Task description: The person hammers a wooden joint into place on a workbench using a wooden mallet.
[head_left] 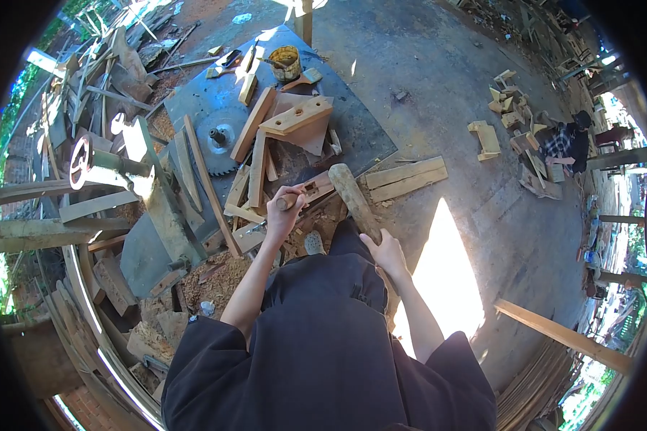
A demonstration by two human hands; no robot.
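Observation:
My left hand is closed around the wooden handle of a chisel; its blade is mostly hidden. Just beyond it lies a reddish wooden piece with a square hole cut near my fingers. In my right hand is the handle end of a wooden mallet, its thick rounded head close to that piece. Farther forward, a pale board with drilled holes rests across other cut pieces of wood.
A circular saw blade lies on the dark metal sheet, near a yellowish bucket. Sawdust and scraps cover the ground at left. A plank lies right of the work. Another person is at far right among wooden pieces.

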